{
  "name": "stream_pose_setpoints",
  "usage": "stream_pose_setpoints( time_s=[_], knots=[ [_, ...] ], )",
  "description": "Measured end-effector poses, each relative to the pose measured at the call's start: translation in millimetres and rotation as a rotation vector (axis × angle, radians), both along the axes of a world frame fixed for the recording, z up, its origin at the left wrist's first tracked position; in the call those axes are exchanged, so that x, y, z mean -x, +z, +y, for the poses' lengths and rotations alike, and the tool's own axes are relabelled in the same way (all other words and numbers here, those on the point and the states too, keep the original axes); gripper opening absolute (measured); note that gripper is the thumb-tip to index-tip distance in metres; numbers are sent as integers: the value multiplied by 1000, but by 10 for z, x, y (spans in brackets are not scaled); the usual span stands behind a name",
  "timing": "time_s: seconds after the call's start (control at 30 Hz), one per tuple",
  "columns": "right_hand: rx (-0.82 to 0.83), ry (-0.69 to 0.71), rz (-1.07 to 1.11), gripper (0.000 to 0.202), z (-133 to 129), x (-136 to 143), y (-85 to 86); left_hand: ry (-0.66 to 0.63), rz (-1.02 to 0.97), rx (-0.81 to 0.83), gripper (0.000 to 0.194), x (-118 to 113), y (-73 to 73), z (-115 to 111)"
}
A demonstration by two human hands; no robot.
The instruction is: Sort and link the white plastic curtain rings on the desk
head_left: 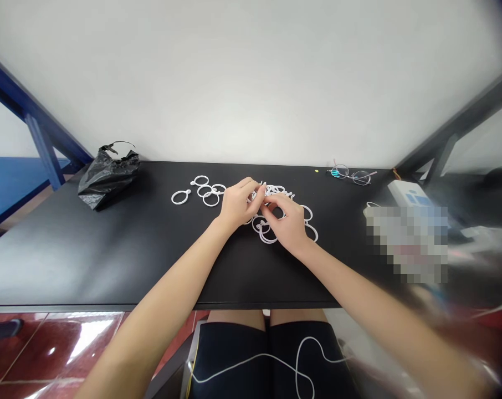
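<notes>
1. At your far left, a crumpled black plastic bag [109, 178] sits near the back edge of the black worktop [151, 255].
2. Next along, a single white ring [187, 193] lies flat, its small knob toward your right.
3. Just beside it, a cluster of white rings [211, 192] lies partly overlapping.
4. Your left hand [239, 204] is bent inward, thumb and fingers drawn narrow; you cannot tell from this view what they hold.
5. Between and beneath your hands lies the main pile of white rings [272, 190], some spreading toward you and to the right.
6. Your right hand [289, 220] meets the left from the other side, fingertips almost touching it, also narrow; its grip is too hidden to tell.
7. Farther right, near the wall, rests a pair of eyeglasses [361, 177].
8. At your far right stands a white box [413, 193], beside a pixelated patch.
</notes>
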State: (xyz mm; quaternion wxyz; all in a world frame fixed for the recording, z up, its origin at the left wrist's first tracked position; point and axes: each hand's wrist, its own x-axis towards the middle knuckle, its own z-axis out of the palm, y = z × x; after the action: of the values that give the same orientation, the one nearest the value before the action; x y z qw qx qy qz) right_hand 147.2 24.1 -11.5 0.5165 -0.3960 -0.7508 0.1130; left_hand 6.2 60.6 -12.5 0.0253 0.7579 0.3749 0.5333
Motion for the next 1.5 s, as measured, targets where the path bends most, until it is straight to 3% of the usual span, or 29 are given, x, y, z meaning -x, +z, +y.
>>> stream_pose_setpoints(
  time_s=[0.13, 0.27, 0.57, 0.97, 1.5],
  knots=[
    [73, -6, 52, 13, 12, 15, -43, 16, -144, 58, 40, 16, 47, 24],
    [196, 113, 107, 15, -8, 39, -52, 20, -245, 172, 45, 21, 75, 30],
    [226, 93, 153, 12, 4, -7, -46, -48, -157, 229, 39, -64, 59, -13],
    [415, 233, 364, 16, 36, 12, -56, -66, -237, 305, 31, -68, 21, -12],
    [254, 142, 162, 11, 13, 17, -25, -80, -252, 326, 38, -58, 42, -1]
  ],
)
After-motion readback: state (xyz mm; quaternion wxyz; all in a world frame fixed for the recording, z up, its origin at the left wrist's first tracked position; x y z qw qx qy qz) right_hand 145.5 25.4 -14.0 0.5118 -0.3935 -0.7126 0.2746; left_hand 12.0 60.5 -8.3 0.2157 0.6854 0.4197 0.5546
